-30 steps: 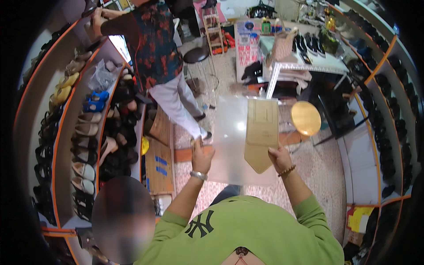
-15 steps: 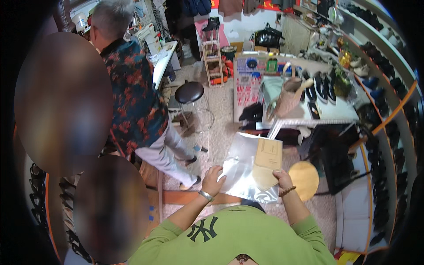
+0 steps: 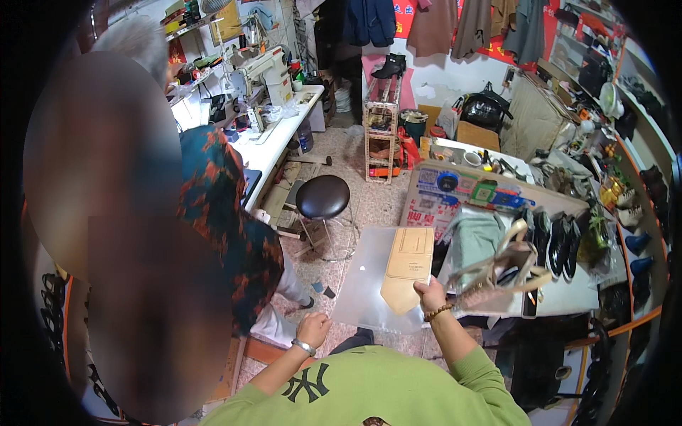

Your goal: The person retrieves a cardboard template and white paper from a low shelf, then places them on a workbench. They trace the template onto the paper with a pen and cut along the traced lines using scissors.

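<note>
From my end, the tan card lies against the clear sheet, to the near right of the black stool; whether inside it, I can't tell. The right hand pinches the card's right edge, probably to stop it slipping. The left hand, straight nearward of the stool, curls by the sheet; I can't tell if it grips. Right of the stool, black shoes stand side by side, perhaps to keep pairs together.

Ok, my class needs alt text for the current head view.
A person's right hand grips a tan envelope and translucent plastic sheet, the left hand beside the sheet's lower-left corner. Beyond are a round black stool, a sewing machine and black shoes.
</note>
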Motion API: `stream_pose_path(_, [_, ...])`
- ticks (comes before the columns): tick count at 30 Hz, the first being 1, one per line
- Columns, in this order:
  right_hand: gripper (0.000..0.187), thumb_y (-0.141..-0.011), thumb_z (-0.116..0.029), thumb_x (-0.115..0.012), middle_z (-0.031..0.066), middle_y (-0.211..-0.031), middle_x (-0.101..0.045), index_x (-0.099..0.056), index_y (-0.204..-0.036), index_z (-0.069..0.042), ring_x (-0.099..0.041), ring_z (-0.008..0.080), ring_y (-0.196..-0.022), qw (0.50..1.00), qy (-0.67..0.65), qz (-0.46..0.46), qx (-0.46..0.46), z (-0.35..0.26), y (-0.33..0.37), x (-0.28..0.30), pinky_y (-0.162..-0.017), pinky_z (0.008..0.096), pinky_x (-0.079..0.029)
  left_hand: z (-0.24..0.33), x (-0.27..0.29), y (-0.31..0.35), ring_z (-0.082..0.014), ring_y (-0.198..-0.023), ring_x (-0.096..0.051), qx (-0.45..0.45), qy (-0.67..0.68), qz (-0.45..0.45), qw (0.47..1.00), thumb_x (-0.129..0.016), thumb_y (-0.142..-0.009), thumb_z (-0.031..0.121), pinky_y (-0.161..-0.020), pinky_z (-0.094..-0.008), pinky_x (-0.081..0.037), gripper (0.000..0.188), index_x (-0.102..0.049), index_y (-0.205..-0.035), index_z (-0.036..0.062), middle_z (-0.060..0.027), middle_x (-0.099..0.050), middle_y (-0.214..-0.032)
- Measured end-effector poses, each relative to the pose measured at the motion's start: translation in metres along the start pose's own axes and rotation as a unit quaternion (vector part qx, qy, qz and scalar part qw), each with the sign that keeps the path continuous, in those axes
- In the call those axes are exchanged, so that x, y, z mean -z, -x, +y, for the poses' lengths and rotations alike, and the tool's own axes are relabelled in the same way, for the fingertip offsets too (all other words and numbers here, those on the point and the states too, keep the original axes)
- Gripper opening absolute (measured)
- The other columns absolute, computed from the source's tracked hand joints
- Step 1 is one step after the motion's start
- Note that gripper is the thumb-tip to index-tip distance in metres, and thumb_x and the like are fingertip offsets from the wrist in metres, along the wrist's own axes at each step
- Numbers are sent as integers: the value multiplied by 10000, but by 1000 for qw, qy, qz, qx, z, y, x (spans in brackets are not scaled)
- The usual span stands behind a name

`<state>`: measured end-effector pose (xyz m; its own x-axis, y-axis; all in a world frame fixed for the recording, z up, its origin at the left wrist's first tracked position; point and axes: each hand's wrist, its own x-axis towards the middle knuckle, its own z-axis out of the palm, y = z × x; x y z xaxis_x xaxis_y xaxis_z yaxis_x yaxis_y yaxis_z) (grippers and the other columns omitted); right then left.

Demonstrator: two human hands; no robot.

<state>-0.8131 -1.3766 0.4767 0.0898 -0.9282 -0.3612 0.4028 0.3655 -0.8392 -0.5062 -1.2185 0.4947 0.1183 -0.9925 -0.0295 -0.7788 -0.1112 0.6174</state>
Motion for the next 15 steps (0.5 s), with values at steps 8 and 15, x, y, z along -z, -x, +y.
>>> stream_pose_path(8, [357, -792, 80, -570, 86, -1074, -657, -562, -1142, 3, -632, 193, -941, 991, -37, -94, 89, -51, -179, -73, -857, 311, -494, 24, 37, -185, -369, -674, -609, 11, -7, -11, 1000, -602, -863, 364, -602, -478, -462, 355, -667, -710, 51, -192, -617, -697])
stream_pose_path(15, [305, -820, 91, -535, 70, -1048, -649, -548, -1109, -7, -620, 170, -933, 989, 124, -67, 49, -84, -338, -125, -848, 289, -485, 31, 39, -320, -362, -795, -620, 42, 60, 46, 996, -651, -834, 272, -704, -465, -479, 233, -645, -776, 47, -172, -640, -783])
